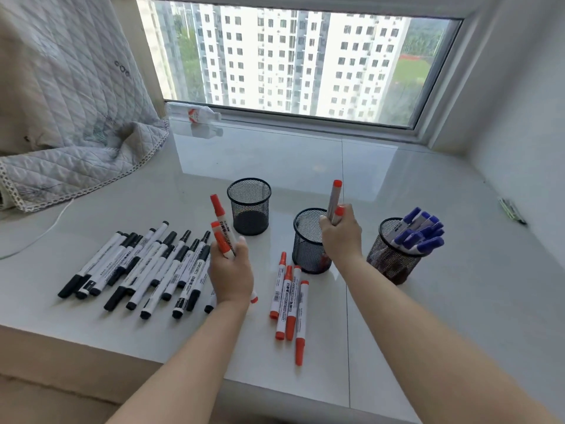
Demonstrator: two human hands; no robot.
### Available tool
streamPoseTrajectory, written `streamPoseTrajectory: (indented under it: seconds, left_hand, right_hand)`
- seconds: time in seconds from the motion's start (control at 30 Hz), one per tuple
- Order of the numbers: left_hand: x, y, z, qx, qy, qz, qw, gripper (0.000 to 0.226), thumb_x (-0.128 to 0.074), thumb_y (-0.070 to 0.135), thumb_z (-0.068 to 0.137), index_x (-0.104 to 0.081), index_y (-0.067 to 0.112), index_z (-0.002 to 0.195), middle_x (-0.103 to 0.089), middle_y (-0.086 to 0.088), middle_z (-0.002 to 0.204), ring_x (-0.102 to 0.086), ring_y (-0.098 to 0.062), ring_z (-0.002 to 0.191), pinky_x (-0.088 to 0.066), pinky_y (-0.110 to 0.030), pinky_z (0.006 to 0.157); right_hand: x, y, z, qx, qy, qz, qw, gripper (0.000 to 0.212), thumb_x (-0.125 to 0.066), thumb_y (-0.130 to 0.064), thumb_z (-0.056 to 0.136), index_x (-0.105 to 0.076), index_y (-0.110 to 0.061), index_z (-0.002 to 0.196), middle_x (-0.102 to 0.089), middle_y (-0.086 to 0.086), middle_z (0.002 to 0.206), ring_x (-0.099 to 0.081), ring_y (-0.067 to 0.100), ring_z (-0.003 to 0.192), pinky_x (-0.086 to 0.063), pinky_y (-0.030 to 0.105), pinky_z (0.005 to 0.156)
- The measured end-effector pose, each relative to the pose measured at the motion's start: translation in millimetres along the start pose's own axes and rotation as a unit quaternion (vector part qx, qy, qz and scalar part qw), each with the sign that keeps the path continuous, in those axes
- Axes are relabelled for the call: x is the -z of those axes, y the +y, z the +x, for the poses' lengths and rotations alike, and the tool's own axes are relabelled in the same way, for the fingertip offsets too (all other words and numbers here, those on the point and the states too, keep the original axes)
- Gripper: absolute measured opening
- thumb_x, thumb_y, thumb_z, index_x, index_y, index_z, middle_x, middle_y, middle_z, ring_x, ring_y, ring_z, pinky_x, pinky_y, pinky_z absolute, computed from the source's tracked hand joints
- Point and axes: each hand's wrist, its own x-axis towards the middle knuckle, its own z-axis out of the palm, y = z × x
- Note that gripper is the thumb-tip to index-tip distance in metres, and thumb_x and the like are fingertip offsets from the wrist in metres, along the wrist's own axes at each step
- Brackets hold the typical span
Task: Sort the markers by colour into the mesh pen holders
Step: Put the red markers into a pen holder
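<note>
Black markers (143, 267) lie in a loose row on the desk (428, 316), just left of the left hand (230, 272), whose fingers are clamped on two red markers (222, 228) pointing up. Beyond them stands an empty mesh holder (249, 206). More red markers (289, 304) lie between the hands. The right hand (341, 237) has its fingers clamped on two red markers (334, 201) over the middle holder (308, 243). Right of it, blue markers (419, 232) fill the third holder (389, 260).
</note>
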Motion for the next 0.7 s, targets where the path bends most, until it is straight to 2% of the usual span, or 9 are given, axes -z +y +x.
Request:
streamPoseTrajectory:
  seconds: [0.1, 0.13, 0.2, 0.3, 0.43, 0.5, 0.6, 0.7]
  left_hand:
    - [-10, 26, 8, -0.06, -0.005, -0.014, 0.998, 0.018, -0.056, 0.036, 0.086, -0.046, 0.025, 0.075, -0.058, -0.002, 0.064, -0.058, -0.019, 0.057, -0.045, -0.028, 0.055]
    - [-16, 36, 10, -0.07, -0.016, -0.027, 0.997, 0.02, -0.057, 0.038, 0.086, -0.049, 0.022, 0.076, -0.058, 0.0, 0.061, -0.057, -0.012, 0.053, -0.045, -0.022, 0.052]
    - [-30, 53, 14, -0.077, -0.039, -0.049, 0.995, 0.028, -0.057, 0.04, 0.087, -0.052, 0.015, 0.076, -0.056, 0.006, 0.054, -0.054, -0.002, 0.044, -0.043, -0.013, 0.047]
    - [-52, 74, 19, -0.055, -0.07, -0.094, 0.992, 0.027, -0.055, 0.038, 0.088, -0.049, 0.019, 0.071, -0.053, 0.008, 0.049, -0.053, -0.001, 0.042, -0.045, -0.025, 0.053]
    - [-82, 92, 17, -0.044, -0.112, -0.139, 0.983, 0.024, -0.053, 0.034, 0.09, -0.05, 0.019, 0.071, -0.059, 0.01, 0.048, -0.057, 0.002, 0.048, -0.047, -0.02, 0.053]
    - [-95, 91, 14, -0.028, -0.149, -0.149, 0.977, 0.02, -0.052, 0.033, 0.091, -0.052, 0.02, 0.075, -0.061, 0.011, 0.053, -0.057, 0.003, 0.051, -0.048, -0.015, 0.054]
    - [-105, 80, 9, -0.002, -0.193, -0.119, 0.974, 0.017, -0.051, 0.033, 0.092, -0.052, 0.017, 0.086, -0.059, 0.006, 0.067, -0.054, -0.003, 0.056, -0.046, -0.015, 0.057]
    - [-104, 61, 5, 0.032, -0.211, -0.106, 0.971, 0.019, -0.051, 0.029, 0.093, -0.052, 0.01, 0.096, -0.056, 0.004, 0.069, -0.05, -0.007, 0.059, -0.043, -0.009, 0.049]
  right_hand:
    - [3, 1, -6, 0.0, 0.019, 0.034, 0.999, 0.011, -0.053, -0.012, 0.086, -0.043, -0.014, 0.083, -0.042, -0.003, 0.064, -0.043, 0.017, 0.06, -0.035, 0.026, 0.052]
    - [4, 1, -7, -0.003, 0.03, 0.053, 0.998, 0.009, -0.053, -0.011, 0.086, -0.045, -0.015, 0.088, -0.044, -0.005, 0.065, -0.045, 0.016, 0.061, -0.037, 0.026, 0.055]
    - [3, 0, -10, -0.004, 0.048, 0.074, 0.996, 0.02, -0.051, -0.014, 0.088, -0.045, -0.02, 0.106, -0.049, -0.009, 0.068, -0.051, 0.012, 0.064, -0.04, 0.028, 0.062]
    - [2, 2, -12, 0.033, 0.066, 0.045, 0.996, 0.04, -0.046, -0.015, 0.092, -0.037, -0.03, 0.127, -0.052, -0.008, 0.075, -0.053, 0.01, 0.065, -0.04, 0.025, 0.06]
    - [2, 3, -10, 0.035, 0.065, 0.037, 0.997, 0.033, -0.048, -0.007, 0.087, -0.05, -0.027, 0.113, -0.056, -0.004, 0.082, -0.051, 0.015, 0.068, -0.043, 0.029, 0.066]
    - [1, 3, -11, 0.024, 0.067, 0.051, 0.996, 0.03, -0.048, -0.007, 0.086, -0.052, -0.026, 0.109, -0.057, -0.002, 0.084, -0.05, 0.017, 0.069, -0.046, 0.033, 0.069]
    - [0, 4, -13, 0.015, 0.076, 0.073, 0.994, 0.03, -0.047, -0.007, 0.085, -0.052, -0.027, 0.106, -0.061, 0.002, 0.089, -0.051, 0.016, 0.067, -0.048, 0.033, 0.069]
    - [-1, 6, -14, 0.014, 0.081, 0.08, 0.993, 0.029, -0.047, -0.007, 0.085, -0.051, -0.027, 0.105, -0.063, 0.003, 0.092, -0.053, 0.016, 0.069, -0.048, 0.033, 0.069]
